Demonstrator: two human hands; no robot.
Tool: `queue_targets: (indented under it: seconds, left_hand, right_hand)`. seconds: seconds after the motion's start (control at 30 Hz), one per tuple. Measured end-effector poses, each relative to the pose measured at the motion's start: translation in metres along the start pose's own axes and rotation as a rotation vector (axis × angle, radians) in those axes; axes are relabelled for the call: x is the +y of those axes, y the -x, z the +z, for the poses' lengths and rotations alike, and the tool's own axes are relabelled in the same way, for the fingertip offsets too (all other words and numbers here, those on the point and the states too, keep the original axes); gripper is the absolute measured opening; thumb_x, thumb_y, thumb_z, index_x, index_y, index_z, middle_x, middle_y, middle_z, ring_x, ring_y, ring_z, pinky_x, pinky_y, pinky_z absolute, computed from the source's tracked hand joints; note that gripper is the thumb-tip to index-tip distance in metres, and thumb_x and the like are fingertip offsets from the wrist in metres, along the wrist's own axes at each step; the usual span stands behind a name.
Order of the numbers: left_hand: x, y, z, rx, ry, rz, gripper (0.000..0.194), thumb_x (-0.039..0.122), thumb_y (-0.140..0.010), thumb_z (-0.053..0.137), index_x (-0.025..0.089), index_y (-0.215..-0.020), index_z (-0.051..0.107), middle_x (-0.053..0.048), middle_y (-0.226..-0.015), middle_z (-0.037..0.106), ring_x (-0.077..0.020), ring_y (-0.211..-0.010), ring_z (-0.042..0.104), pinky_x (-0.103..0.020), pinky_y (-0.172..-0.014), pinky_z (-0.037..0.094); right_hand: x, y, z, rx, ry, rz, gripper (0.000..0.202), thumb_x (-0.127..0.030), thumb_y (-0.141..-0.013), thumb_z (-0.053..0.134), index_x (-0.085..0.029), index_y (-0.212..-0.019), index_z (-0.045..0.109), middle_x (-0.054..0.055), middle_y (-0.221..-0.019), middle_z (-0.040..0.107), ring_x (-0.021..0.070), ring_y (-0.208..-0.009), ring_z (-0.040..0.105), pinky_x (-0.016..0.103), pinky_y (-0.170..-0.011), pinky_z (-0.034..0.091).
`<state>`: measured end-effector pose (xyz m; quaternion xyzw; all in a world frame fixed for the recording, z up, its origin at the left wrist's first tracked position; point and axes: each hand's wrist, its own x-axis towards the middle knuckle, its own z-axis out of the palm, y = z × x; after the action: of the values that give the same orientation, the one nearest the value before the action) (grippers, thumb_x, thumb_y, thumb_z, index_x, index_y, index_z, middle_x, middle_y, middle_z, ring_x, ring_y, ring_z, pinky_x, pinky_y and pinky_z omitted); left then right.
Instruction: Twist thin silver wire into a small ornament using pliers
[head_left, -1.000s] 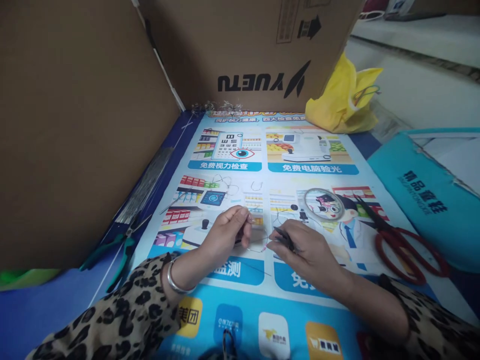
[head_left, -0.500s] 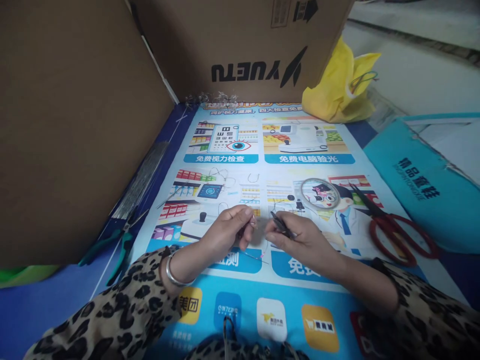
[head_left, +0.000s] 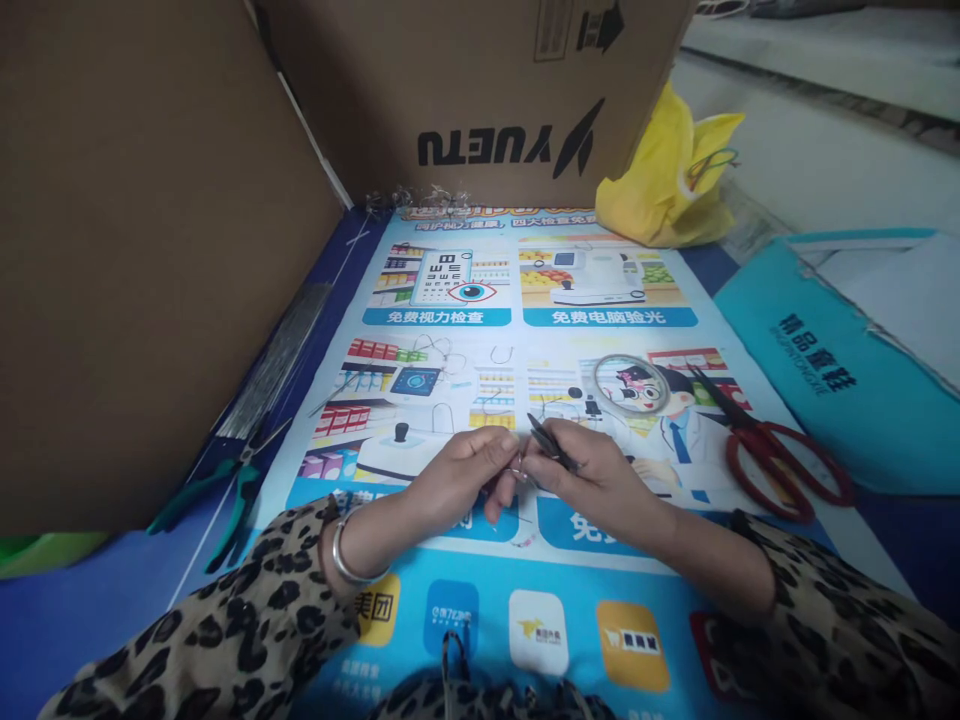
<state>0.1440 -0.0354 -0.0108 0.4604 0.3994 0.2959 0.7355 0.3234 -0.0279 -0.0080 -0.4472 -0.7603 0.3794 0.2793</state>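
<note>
The left grip [head_left: 466, 472] pinches a thin wire [head_left: 520, 470] above the lower middle of the poster [head_left: 487, 568]; the right grip [head_left: 589, 470] is wrapped around a dark tool [head_left: 553, 442], fingertips also at the wire. Half a second ago the two were apart; now their fingertips meet. The carton [head_left: 487, 90] walls the poster's far edge, pliers [head_left: 241, 490] lie beyond its left edge, and scissors [head_left: 752, 430] cross its right edge. Room for moving lies between right grip and scissors, and toward the poster's near part.
</note>
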Motion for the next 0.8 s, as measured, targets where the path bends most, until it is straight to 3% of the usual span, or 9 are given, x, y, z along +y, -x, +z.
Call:
queue_targets:
  seconds: [0.17,0.3,0.6,0.8]
  left_hand:
    - [0.003,-0.001,-0.001,0.135,0.043,0.078,0.034,0.048,-0.085,0.046,0.016,-0.076,0.050,0.005,-0.055,0.053,-0.0049,-0.041,0.047,-0.017,-0.043,0.037]
    - [0.004,-0.002,-0.002,0.137,0.042,0.053,0.035,0.049,-0.084,0.047,0.016,-0.075,0.050,0.005,-0.056,0.051,-0.0053,-0.041,0.047,-0.017,-0.044,0.037]
    - [0.003,-0.001,-0.006,0.026,0.078,0.030,0.024,0.039,-0.081,0.056,0.016,-0.076,0.050,0.003,-0.063,0.057,-0.0067,-0.052,0.055,-0.018,-0.052,0.041]
    - [0.000,-0.001,-0.006,0.060,0.116,0.059,0.017,0.032,-0.082,0.057,0.017,-0.086,0.050,0.003,-0.065,0.059,-0.0075,-0.056,0.058,-0.020,-0.059,0.045]
  right_hand:
    - [-0.005,0.005,-0.006,-0.106,-0.147,0.158,0.031,-0.046,-0.085,0.044,-0.017,-0.075,0.052,-0.002,-0.064,0.048,0.0108,-0.060,0.045,0.022,-0.054,0.037]
    - [-0.009,0.007,-0.006,-0.177,-0.185,0.257,0.028,-0.042,-0.081,0.050,-0.017,-0.069,0.051,-0.004,-0.057,0.042,0.0089,-0.054,0.038,0.021,-0.047,0.031]
    - [-0.003,0.011,0.000,-0.055,-0.289,0.282,0.021,-0.037,-0.080,0.051,-0.017,-0.073,0.055,-0.003,-0.059,0.047,0.0091,-0.054,0.042,0.022,-0.049,0.035]
    - [-0.003,0.012,0.002,-0.008,-0.375,0.332,0.021,-0.039,-0.078,0.054,-0.018,-0.076,0.055,-0.003,-0.060,0.048,0.0097,-0.055,0.044,0.022,-0.051,0.037]
